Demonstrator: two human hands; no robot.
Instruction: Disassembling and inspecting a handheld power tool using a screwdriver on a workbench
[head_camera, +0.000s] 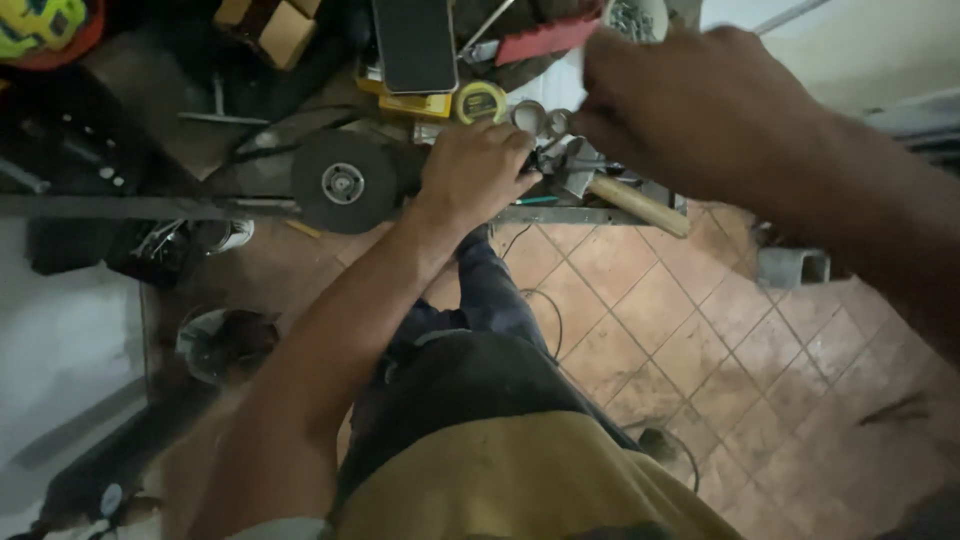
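Right, both hands are up at the cluttered workbench edge. The left hand sits knuckles-up with its fingers curled around a small dark metal part, and that part lies just beside the hammer head. The right hand comes in from the upper right, blurred, its fingertips pinched close to a pair of shiny metal rings just above the left hand; whether it actually grips them cannot be told. A hammer with a wooden handle lies slanted along the bench edge, right under both hands. Left of the left hand a dark grinding disc stands flat-faced to the camera. Behind it, a yellow tape measure and a black phone rest among the clutter. Below, reddish floor tiles and the person's dark trouser leg
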